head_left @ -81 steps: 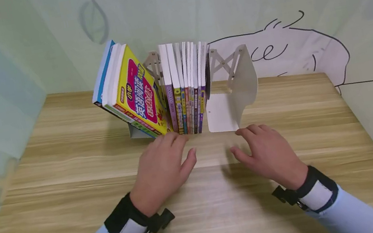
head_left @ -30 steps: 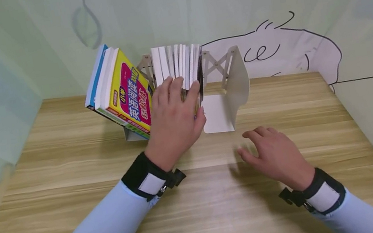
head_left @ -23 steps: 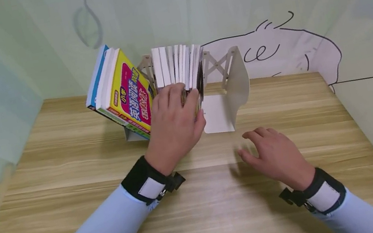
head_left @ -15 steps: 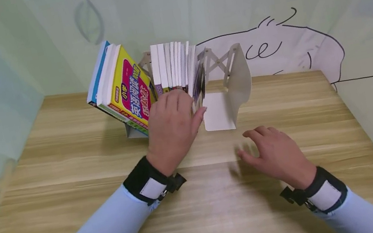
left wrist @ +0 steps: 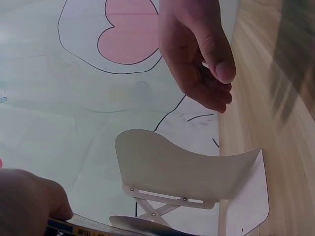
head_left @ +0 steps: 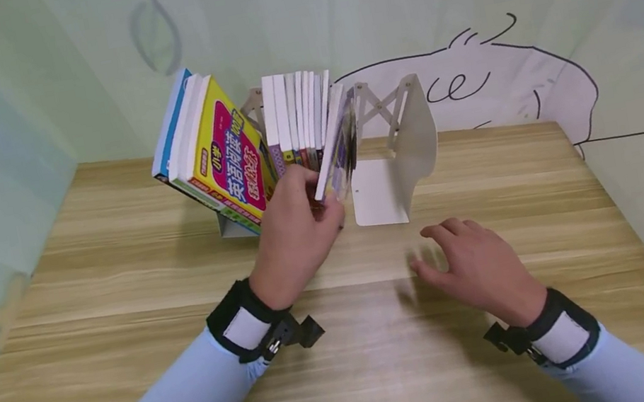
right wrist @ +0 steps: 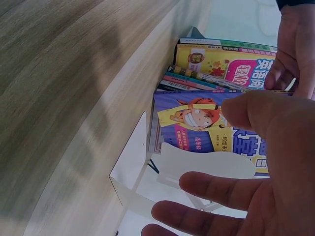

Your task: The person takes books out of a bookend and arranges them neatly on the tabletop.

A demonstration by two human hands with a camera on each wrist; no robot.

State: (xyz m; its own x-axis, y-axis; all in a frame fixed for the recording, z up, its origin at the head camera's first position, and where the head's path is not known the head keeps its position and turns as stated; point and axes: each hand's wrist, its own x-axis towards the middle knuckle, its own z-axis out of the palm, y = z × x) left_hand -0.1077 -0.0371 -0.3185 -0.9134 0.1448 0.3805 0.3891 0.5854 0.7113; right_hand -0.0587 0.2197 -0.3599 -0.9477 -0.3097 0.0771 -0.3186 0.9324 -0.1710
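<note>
Head view: our left hand (head_left: 296, 223) is pinching purple book (head_left: 336, 155) right of upright books (head_left: 294, 109), long axis running up-right from fingers; our right hand (head_left: 478, 270) is lying farther off. Left wrist: edge is cropping grip. Right wrist: right fingers (right wrist: 221, 191) are hanging spread.

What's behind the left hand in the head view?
Behind the left hand, the upper parts of several thin books show, with a tilted yellow book alongside. The hand covers the thin books' lower ends.
</note>
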